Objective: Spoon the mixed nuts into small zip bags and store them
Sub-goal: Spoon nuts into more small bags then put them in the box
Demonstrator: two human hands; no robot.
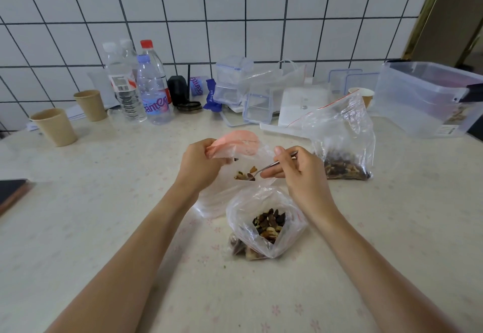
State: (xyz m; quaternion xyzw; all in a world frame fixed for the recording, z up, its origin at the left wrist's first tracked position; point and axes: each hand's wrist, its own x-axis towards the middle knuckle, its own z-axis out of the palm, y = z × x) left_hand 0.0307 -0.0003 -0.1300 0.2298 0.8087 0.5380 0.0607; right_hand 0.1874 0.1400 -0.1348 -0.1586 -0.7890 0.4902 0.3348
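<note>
1. Right now the left hand [201, 161] pinches the pink-edged rim of a small zip bag [235, 150], holding its mouth open above the table [104, 202].
2. The right hand [295, 168] grips a metal spoon [269, 167], whose bowl, loaded with nuts, sits inside that bag's opening.
3. Just in front of the hands, an open plastic bag of mixed nuts [268, 221] rests on the table.
4. Another zip bag [342, 139] holding nuts stands to the right, near a large clear box [428, 100].
5. Water bottles [154, 89] and paper cups [55, 126] stand by the tiled wall.
</note>
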